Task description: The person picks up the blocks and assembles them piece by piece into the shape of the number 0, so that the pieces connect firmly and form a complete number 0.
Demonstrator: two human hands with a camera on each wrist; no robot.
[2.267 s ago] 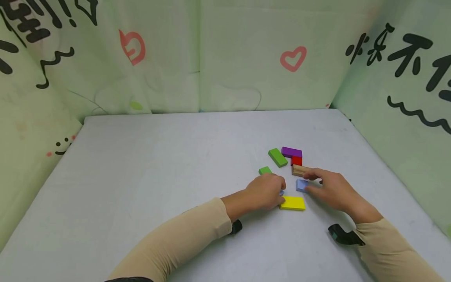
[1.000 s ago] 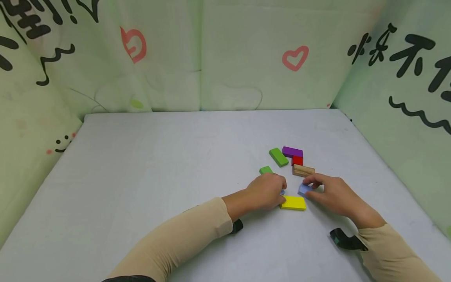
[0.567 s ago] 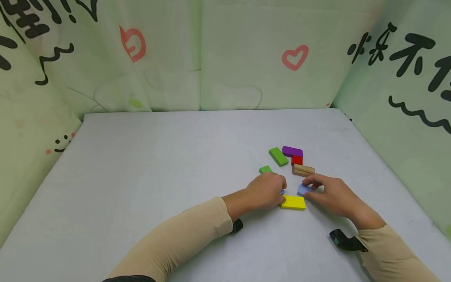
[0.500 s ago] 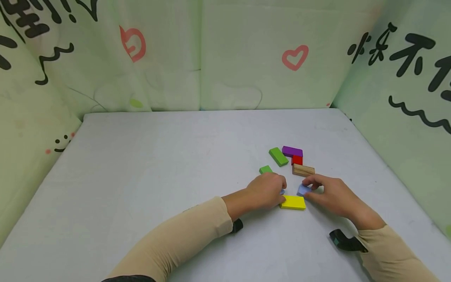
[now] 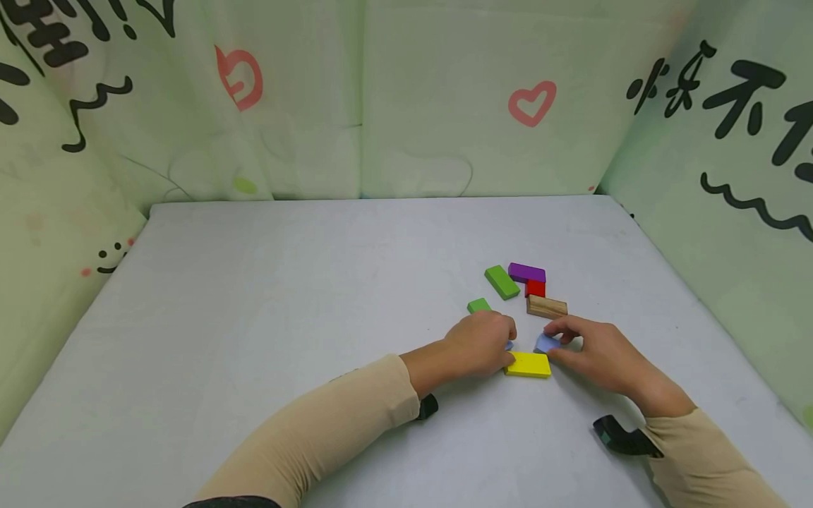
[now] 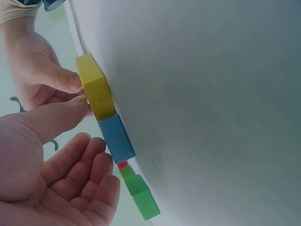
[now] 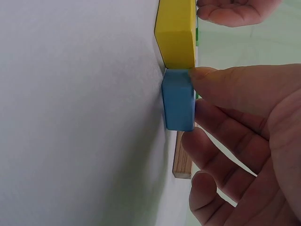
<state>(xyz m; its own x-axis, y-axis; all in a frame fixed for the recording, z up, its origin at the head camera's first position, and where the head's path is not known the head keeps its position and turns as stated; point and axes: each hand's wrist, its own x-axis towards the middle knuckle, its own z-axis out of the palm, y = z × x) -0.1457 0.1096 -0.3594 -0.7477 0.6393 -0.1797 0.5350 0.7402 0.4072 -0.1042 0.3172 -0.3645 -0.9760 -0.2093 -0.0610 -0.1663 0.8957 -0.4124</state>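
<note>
Lying pinched inside the right grip (image 5: pixel 600 356) is a blue block (image 7: pixel 178 103).

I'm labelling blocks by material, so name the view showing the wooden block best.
The head view: the wooden block lies almost uncovered, its grain showing along its length. In the right wrist view, only part of it shows past the blue block; in the left wrist view, I cannot make it out.

Behind right end of yellow rectangular block (image 5: pixel 530 365): blue flat-sided block (image 5: pixel 544 343); farther behind: brown rectangular wooden block (image 5: pixel 547 307).
</note>
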